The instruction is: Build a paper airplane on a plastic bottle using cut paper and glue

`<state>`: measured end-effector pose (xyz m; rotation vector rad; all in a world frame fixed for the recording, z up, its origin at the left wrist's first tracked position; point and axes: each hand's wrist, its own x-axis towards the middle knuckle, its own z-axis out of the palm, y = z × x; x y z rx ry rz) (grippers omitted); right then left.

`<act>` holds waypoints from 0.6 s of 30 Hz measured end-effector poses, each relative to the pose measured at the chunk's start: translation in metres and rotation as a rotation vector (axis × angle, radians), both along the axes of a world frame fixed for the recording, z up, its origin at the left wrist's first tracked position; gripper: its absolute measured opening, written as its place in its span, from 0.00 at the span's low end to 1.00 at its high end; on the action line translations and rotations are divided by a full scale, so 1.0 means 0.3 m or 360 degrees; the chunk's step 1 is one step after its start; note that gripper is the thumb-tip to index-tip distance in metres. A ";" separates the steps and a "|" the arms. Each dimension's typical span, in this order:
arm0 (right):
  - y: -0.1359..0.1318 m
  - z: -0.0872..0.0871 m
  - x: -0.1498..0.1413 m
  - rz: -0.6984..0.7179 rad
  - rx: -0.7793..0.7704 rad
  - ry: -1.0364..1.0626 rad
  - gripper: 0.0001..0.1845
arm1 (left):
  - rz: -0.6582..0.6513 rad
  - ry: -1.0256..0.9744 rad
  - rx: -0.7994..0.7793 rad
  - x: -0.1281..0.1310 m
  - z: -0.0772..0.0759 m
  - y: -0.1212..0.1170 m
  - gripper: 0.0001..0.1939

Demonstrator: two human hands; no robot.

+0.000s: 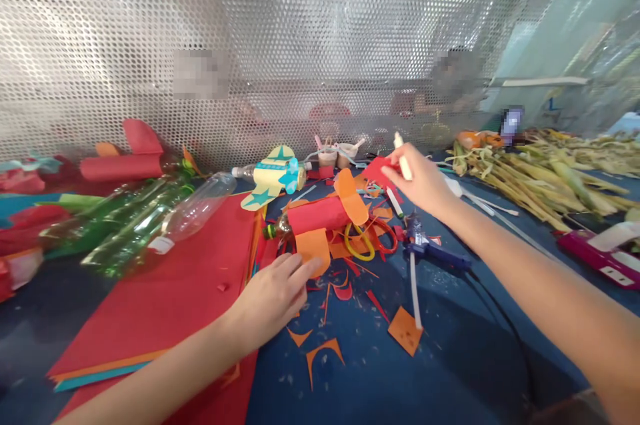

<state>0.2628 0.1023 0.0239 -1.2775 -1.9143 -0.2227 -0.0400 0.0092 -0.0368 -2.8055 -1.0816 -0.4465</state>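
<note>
My right hand (420, 178) is closed around a white marker (403, 157), held tilted above the scraps. A piece of red craft foam (377, 170) shows by its fingertips; whether they touch it I cannot tell. My left hand (275, 295) lies palm down, fingers stretched out, fingertips on the orange wing (314, 248) of a toy plane. This plane is a plastic bottle wrapped in a red sheet (320, 213), lying on its side, with a second orange wing (351, 195) on the far side. Yellow-handled scissors (360, 243) lie to its right.
A blue glue gun (437, 251) with a cord lies at the right, near a capped marker (395, 202). Red sheets (190, 298) are stacked at left. Behind are clear and green bottles (145, 225), a yellow toy plane (276, 173), dried husks (545, 178) and a perforated metal screen (320, 45).
</note>
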 end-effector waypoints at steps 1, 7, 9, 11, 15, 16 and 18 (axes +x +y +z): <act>0.017 -0.013 -0.003 0.0032 -0.0064 -0.0032 0.08 | 0.0005 0.0114 0.0049 -0.004 0.003 0.005 0.22; -0.077 -0.023 -0.048 0.0031 -0.0084 -0.0024 0.09 | -0.0098 0.0361 0.0323 -0.034 0.007 0.015 0.23; -0.150 -0.012 -0.073 0.0091 -0.0085 0.0035 0.07 | -0.0144 0.0333 0.0457 -0.037 0.001 0.023 0.18; -0.221 -0.009 -0.100 0.0226 -0.0128 0.0081 0.07 | -0.0214 0.0284 0.0593 -0.034 -0.006 0.032 0.14; -0.321 -0.025 -0.151 0.0825 -0.0680 0.0410 0.10 | -0.0321 0.0217 0.0680 -0.019 -0.015 0.036 0.12; -0.336 -0.031 -0.162 0.0918 -0.0837 0.0491 0.11 | -0.0330 0.0205 0.0668 -0.015 -0.017 0.032 0.12; -0.352 -0.042 -0.183 0.0956 -0.1085 0.0580 0.11 | -0.0347 0.0166 0.0645 -0.004 -0.019 0.021 0.11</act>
